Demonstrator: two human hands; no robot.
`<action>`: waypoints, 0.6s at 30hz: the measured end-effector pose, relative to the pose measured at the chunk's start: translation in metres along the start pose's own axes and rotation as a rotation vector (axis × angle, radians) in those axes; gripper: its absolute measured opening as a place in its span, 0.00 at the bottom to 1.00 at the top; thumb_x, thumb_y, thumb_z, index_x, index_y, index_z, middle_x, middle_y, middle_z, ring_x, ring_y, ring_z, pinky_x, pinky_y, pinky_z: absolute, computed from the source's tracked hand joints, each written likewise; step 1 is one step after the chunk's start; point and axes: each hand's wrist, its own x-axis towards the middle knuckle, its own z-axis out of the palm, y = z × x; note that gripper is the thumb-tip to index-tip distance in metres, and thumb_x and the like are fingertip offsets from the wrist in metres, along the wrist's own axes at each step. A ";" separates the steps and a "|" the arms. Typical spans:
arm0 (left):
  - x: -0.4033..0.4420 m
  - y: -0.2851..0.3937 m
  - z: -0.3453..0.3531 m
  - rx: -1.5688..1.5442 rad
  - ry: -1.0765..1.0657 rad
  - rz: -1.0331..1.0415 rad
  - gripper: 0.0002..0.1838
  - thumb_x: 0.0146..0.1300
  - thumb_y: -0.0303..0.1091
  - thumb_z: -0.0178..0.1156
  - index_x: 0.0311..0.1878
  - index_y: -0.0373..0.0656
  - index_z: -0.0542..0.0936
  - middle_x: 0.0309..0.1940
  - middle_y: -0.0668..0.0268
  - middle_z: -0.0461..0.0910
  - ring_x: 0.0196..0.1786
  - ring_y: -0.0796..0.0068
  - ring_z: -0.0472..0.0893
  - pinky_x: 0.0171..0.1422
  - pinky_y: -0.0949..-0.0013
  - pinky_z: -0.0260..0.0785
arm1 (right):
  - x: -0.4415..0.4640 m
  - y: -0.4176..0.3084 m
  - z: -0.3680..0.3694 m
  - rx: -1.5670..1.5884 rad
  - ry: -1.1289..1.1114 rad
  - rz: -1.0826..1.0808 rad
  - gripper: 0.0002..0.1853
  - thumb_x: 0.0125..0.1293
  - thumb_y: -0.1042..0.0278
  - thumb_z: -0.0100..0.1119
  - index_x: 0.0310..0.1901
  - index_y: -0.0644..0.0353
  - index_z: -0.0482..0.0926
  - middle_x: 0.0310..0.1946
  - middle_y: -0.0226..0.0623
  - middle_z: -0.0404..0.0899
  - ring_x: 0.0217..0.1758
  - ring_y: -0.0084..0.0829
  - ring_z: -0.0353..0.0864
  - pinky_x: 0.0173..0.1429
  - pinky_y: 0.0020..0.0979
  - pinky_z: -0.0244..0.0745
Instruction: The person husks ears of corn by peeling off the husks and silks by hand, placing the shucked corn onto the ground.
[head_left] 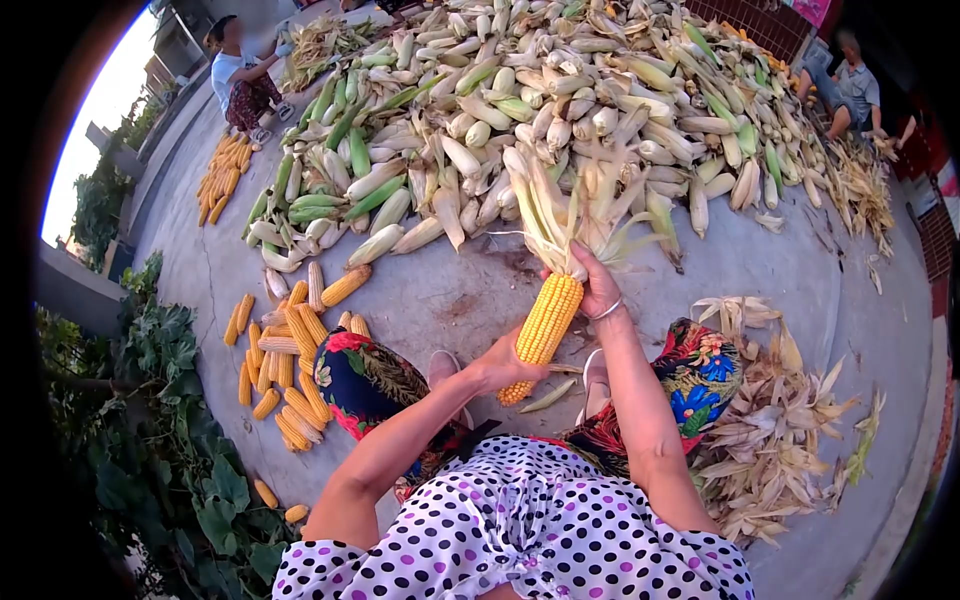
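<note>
An ear of corn (550,322) with bare yellow kernels is held at a slant between my knees. My left hand (505,362) is closed around its lower part, near the tip. At the stalk end, my right hand (597,285), with a bangle at the wrist, grips the base where the husk leaves begin. Pale husk leaves (545,215) are peeled back and fan out above my right hand, some blurred by motion. How my right fingers wrap behind the ear is partly hidden.
A large heap of unhusked corn (560,110) lies ahead. Husked ears (290,350) are piled at my left, stripped husks (775,430) at my right. One person (243,75) sits at the far left, another (850,85) at the far right. Green vines (170,430) border the left side.
</note>
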 end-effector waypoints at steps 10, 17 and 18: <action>-0.002 0.012 -0.022 0.152 -0.130 -0.055 0.37 0.43 0.30 0.69 0.60 0.39 0.67 0.50 0.65 0.75 0.53 0.75 0.74 0.61 0.70 0.65 | -0.019 -0.023 0.023 -0.153 0.022 -0.007 0.22 0.63 0.56 0.56 0.52 0.64 0.72 0.38 0.41 0.80 0.33 0.35 0.82 0.37 0.37 0.80; 0.005 0.024 -0.044 0.300 -0.162 -0.052 0.35 0.39 0.32 0.70 0.55 0.38 0.70 0.46 0.64 0.77 0.51 0.72 0.74 0.61 0.70 0.63 | -0.021 -0.028 0.045 -0.026 0.211 -0.215 0.20 0.64 0.52 0.54 0.52 0.56 0.72 0.41 0.35 0.79 0.33 0.33 0.80 0.31 0.38 0.79; 0.006 0.022 -0.042 0.278 -0.149 -0.034 0.34 0.39 0.31 0.70 0.54 0.38 0.71 0.45 0.64 0.77 0.49 0.73 0.74 0.58 0.70 0.65 | -0.019 -0.029 0.045 -0.005 0.252 -0.244 0.20 0.64 0.52 0.54 0.52 0.56 0.72 0.40 0.34 0.79 0.31 0.33 0.80 0.29 0.38 0.79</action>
